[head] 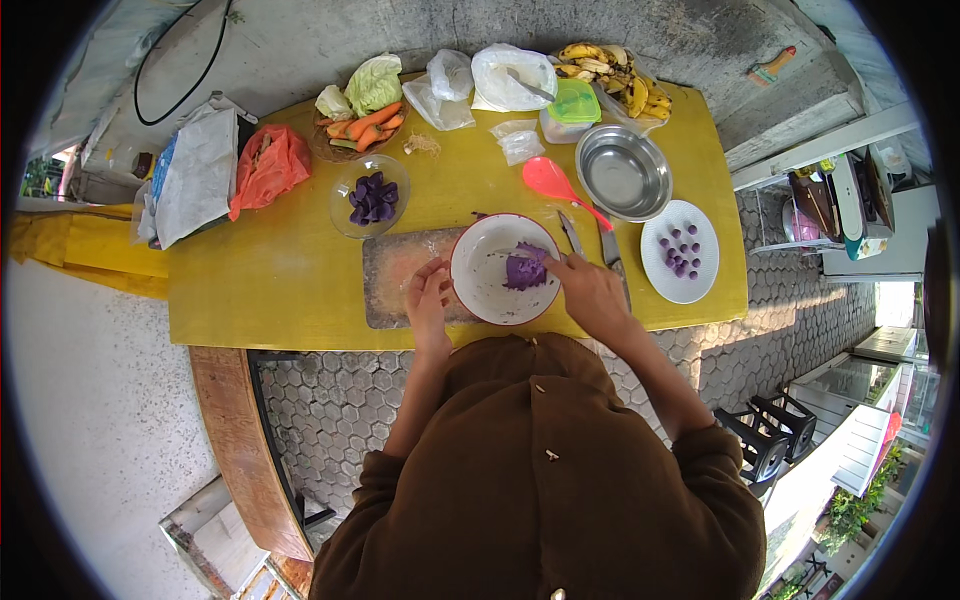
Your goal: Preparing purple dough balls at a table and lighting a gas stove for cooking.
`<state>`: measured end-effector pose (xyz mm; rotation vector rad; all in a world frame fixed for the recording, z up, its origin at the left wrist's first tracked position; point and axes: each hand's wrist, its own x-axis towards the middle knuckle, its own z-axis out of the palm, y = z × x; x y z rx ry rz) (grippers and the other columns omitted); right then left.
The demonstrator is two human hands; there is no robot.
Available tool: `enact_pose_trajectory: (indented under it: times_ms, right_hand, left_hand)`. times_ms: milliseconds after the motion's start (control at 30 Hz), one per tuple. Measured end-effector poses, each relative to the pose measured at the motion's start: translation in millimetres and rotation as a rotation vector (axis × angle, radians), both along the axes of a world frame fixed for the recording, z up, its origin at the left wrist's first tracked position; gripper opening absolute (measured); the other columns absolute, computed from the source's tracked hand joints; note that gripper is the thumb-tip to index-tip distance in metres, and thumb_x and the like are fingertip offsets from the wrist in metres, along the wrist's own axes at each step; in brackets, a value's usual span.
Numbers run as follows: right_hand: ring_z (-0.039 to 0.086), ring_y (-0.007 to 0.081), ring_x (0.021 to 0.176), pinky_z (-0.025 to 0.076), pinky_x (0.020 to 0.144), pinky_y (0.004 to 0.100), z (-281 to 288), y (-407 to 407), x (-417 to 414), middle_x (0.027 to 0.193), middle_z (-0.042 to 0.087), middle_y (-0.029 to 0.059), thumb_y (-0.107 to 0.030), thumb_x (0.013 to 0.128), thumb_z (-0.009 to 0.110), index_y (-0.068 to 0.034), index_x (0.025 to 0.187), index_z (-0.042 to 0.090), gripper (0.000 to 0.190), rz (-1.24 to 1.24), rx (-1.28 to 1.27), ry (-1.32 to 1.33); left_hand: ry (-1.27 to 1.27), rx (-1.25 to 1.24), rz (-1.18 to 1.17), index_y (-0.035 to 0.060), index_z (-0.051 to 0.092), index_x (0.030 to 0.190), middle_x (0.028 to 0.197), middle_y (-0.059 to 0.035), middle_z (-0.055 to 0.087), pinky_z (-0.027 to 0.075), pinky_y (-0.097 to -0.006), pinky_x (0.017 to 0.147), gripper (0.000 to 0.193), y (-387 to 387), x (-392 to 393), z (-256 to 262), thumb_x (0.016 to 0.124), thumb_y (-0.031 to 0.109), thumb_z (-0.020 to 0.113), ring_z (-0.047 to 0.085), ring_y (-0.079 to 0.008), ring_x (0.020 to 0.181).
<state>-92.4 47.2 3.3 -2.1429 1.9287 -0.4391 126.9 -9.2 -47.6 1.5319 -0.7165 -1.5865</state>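
Observation:
A white enamel bowl (480, 292) with a red rim stands partly over a worn cutting board (401, 292). Purple mash (526, 271) is heaped in its right half, and smears mark the inside. My left hand (429, 300) is beside the bowl's left rim, fingers apart and slightly curled, with nothing seen in it. Over the right rim, the fingers of my right hand (596, 296) reach to the edge of the mash. A thin pale streak beside the mash may be a utensil; whether my right hand grips it is unclear.
Right of the bowl are knives (609, 247), a red ladle (551, 180), a steel basin (624, 172) and a white plate (679, 281) with several purple balls. A glass bowl (337, 202) of purple chunks and a vegetable basket (334, 150) stand back left. Bananas (637, 97) lie behind.

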Motion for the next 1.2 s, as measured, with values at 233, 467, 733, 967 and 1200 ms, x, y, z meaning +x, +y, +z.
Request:
enact_pose_trajectory:
  times_ms: [233,467,733,967,1200]
  right_hand:
    - [0.058,0.0253,0.064,0.046,0.055,0.0370,10.2,-4.4,-27.2,0.081,0.054,0.0106,-0.003,0.071,0.054,-0.014,0.105,0.061,0.036,0.175,0.063,0.229]
    - [0.058,0.0243,0.064,0.046,0.054,0.0367,13.7,6.5,-28.7,0.080,0.054,0.0100,-0.005,0.072,0.055,-0.013,0.107,0.059,0.036,0.297,0.116,0.380]
    - [0.060,0.0236,0.065,0.046,0.052,0.0344,31.9,-16.2,-27.1,0.079,0.054,0.0090,-0.005,0.073,0.054,-0.007,0.093,0.061,0.021,0.336,0.086,0.332]
    - [0.060,0.0239,0.064,0.047,0.052,0.0347,9.0,-10.3,-20.6,0.073,0.056,0.0097,-0.007,0.072,0.055,-0.004,0.081,0.061,0.011,0.436,0.133,0.379]
    - [0.061,0.0255,0.064,0.048,0.051,0.0353,21.3,-19.1,-16.9,0.075,0.057,0.0129,-0.006,0.071,0.055,-0.002,0.077,0.061,0.009,0.388,0.129,0.345]
  left_hand:
    - [-0.454,-0.282,-0.295,-0.0015,0.054,0.113,0.096,-0.0120,0.064,0.049,-0.0330,0.072,0.041,-2.1,15.7,-41.5,0.076,0.012,0.063,0.063,-0.0201,0.082]
    - [-0.785,-0.419,-0.385,-0.0005,0.066,0.088,0.072,-0.0161,0.065,0.050,-0.0317,0.061,0.019,-24.5,4.4,-30.8,0.072,0.009,0.060,0.064,-0.0248,0.062]
    - [-0.868,-0.508,-0.532,0.0052,0.066,0.084,0.073,-0.0179,0.062,0.049,-0.0394,0.062,0.016,-71.0,-12.1,-23.5,0.072,0.011,0.056,0.061,-0.0344,0.069]
    - [-0.943,-0.646,-0.712,0.0052,0.065,0.080,0.076,-0.0192,0.061,0.048,-0.0425,0.063,0.014,-89.4,-19.9,-31.9,0.074,0.011,0.054,0.059,-0.0371,0.071]
    - [-0.954,-0.746,-0.766,0.0032,0.063,0.076,0.073,-0.0206,0.060,0.048,-0.0427,0.062,0.013,-94.8,-20.2,-33.1,0.074,0.009,0.052,0.059,-0.0382,0.070]
